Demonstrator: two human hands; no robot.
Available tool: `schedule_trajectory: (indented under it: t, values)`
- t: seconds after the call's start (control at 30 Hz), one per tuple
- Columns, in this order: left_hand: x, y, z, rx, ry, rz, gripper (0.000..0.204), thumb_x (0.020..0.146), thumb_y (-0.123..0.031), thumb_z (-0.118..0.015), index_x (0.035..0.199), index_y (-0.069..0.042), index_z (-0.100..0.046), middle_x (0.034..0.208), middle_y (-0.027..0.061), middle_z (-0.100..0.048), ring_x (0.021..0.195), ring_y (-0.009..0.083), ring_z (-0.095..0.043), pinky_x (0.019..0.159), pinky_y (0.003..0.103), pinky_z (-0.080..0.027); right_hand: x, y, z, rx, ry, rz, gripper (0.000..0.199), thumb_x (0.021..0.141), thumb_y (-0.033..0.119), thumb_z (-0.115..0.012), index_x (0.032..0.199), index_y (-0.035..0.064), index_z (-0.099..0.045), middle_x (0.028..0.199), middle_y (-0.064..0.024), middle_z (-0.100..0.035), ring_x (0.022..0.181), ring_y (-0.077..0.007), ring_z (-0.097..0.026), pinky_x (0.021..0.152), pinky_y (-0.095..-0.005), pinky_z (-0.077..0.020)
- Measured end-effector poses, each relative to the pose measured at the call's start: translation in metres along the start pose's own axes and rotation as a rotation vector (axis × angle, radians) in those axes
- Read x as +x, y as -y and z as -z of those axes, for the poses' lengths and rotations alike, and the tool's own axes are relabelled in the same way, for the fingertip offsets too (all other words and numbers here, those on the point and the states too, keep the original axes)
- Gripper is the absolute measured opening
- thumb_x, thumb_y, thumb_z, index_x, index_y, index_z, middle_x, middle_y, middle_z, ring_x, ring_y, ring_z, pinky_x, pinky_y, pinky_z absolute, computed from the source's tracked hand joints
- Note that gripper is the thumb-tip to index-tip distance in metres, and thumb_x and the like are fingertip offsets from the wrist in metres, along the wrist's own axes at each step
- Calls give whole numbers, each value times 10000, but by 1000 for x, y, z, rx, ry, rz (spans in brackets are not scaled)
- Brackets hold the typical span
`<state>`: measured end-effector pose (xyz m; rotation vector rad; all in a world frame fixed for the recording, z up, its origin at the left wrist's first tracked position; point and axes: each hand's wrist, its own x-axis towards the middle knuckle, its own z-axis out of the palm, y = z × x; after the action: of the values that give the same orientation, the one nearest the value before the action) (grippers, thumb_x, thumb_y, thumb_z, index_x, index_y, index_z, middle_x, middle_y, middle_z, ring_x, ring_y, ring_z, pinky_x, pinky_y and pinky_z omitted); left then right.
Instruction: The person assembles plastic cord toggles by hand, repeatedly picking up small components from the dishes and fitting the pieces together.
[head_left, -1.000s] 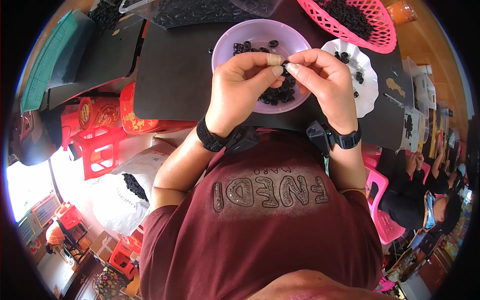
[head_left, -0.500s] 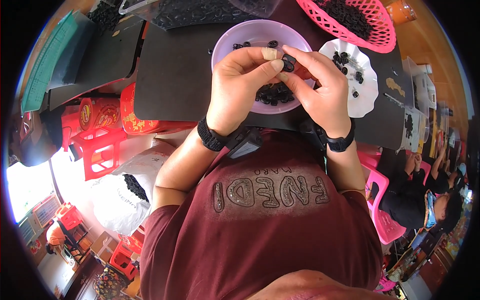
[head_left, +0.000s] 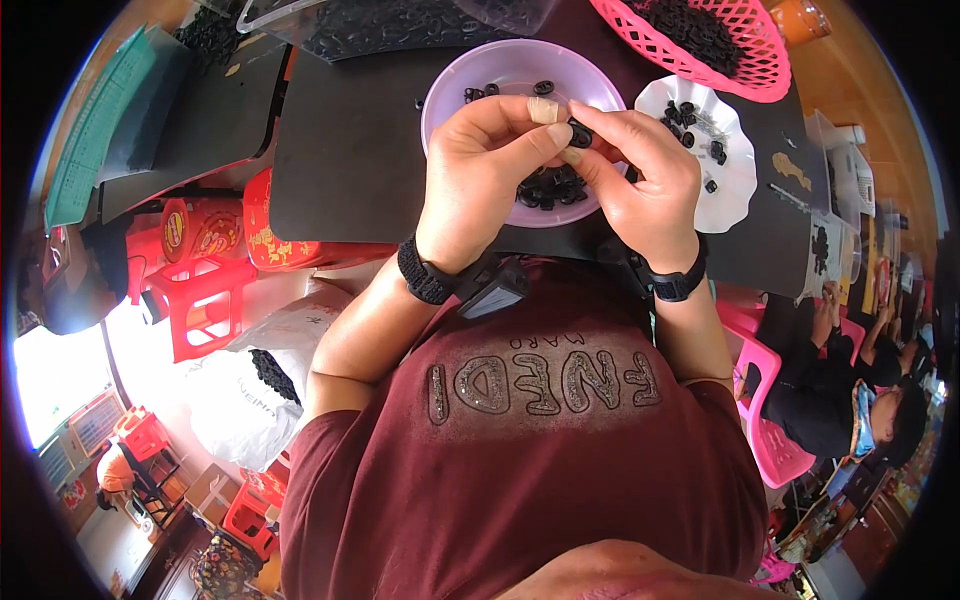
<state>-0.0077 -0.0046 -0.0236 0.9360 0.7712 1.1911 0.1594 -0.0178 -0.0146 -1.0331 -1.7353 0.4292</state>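
Observation:
My left hand (head_left: 485, 170) and my right hand (head_left: 640, 175) meet over a purple bowl (head_left: 460, 85) that holds several small black ring-shaped parts (head_left: 545, 190). Both hands pinch one small black part (head_left: 579, 133) between thumb and fingertips, just above the bowl. A tan plaster wraps one left fingertip. Each wrist wears a black band. The bowl stands on a black mat (head_left: 345, 150) at the table's near edge.
A white scalloped dish (head_left: 735, 175) with a few black parts sits right of the bowl. A pink mesh basket (head_left: 700, 45) of black parts stands behind it. Red stools (head_left: 200, 300) and a white sack (head_left: 250, 390) lie lower left. Another person (head_left: 850, 400) sits at the right.
Both hands have shifted slightly to the right and nearer over the bowl while still pinching the small black part; the fingers have turned it a little.

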Motion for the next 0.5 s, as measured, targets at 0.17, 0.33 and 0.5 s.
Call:
schedule_trajectory:
  t: [0.17, 0.33, 0.5]
  values:
    - [0, -2, 0, 10, 11, 21, 172, 884, -13, -674, 1048, 20, -629, 931, 87, -703, 812, 125, -673, 755, 243, -553, -1, -2, 3, -40, 44, 10, 372, 708, -45, -763, 1062, 61, -720, 855, -94, -693, 713, -180, -676, 629, -274, -548]
    - [-2, -5, 0, 37, 43, 9, 205, 898, -11, -656, 1082, 31, -577, 957, 104, -702, 855, 143, -686, 752, 246, -558, -1, -1, 4, -30, 64, 14, 349, 713, -36, -761, 1046, 63, -725, 848, -97, -693, 720, -179, -680, 628, -274, -547]
    - [6, -18, 4, 94, 80, 7, 219, 928, -53, -635, 1114, 52, -583, 1013, 132, -692, 892, 168, -685, 790, 266, -560, 13, -6, 27, -30, 48, -63, 261, 793, 56, -763, 1051, 50, -722, 838, -58, -689, 694, -106, -636, 630, -233, -520]
